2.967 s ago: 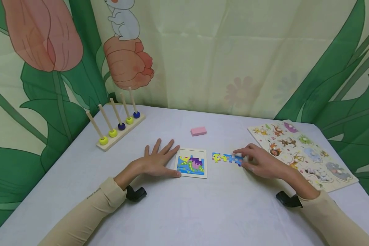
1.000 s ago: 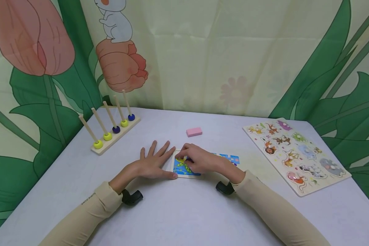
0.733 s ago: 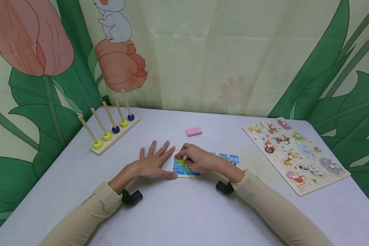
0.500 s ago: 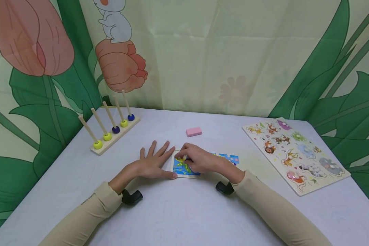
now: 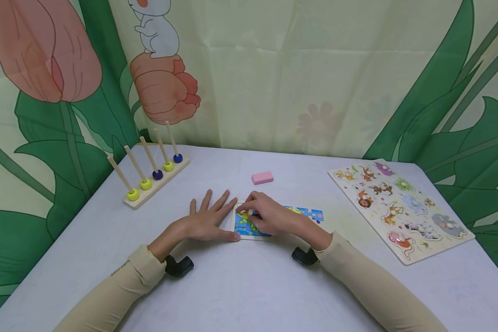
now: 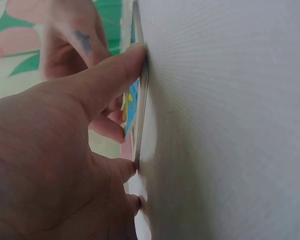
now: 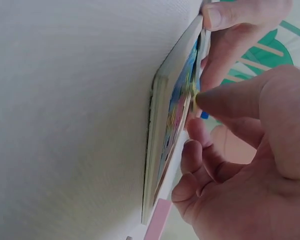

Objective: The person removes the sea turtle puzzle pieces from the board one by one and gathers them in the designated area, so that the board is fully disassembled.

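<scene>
A small jigsaw tray (image 5: 255,238) with a pale wooden frame and a blue, green and yellow picture lies at the centre in the head view. My left hand (image 5: 209,221) is spread flat beside it, thumb and index finger at its left edge. Above the picture, my right hand (image 5: 269,216) pinches a jigsaw piece between thumb and fingers, covering the tray's right part. The left wrist view shows this blue and yellow jigsaw piece (image 6: 131,107) tilted up from the frame. Loose jigsaw pieces (image 5: 311,214) lie right of the tray, partly behind my right hand.
Behind the tray lies a pink block (image 5: 262,177). A wooden peg stand (image 5: 155,184) with yellow and blue beads stands at the left. An animal puzzle board (image 5: 398,210) lies at the right, and a printed curtain (image 5: 265,83) hangs behind the table.
Over three seconds my right hand has moved left from the loose pieces to the tray and pinched a jigsaw piece there. The left hand has stayed at the tray's edge.
</scene>
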Demonstrator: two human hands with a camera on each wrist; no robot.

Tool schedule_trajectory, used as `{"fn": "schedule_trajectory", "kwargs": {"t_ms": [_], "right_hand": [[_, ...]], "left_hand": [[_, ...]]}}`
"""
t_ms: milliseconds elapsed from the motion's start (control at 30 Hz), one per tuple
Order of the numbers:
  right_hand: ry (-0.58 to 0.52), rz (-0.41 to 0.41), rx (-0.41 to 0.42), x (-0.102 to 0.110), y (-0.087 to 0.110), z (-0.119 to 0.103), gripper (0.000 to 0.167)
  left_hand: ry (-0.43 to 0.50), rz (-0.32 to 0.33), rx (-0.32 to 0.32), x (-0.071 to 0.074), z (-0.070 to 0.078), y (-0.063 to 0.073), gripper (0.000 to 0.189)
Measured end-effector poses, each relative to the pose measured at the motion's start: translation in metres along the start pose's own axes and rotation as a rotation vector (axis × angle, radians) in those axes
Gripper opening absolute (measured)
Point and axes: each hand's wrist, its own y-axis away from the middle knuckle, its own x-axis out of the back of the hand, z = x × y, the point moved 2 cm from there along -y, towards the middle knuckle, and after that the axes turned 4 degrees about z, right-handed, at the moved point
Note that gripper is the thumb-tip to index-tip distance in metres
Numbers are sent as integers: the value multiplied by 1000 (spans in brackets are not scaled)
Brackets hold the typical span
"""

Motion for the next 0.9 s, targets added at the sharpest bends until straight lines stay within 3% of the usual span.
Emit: {"fn": "schedule_trajectory", "kwargs": {"t_ms": [900], "right_hand": [[-4, -31, -38, 0, -2, -4, 40]], "left_hand": [[22, -8, -2, 9, 8, 9, 107]]}}
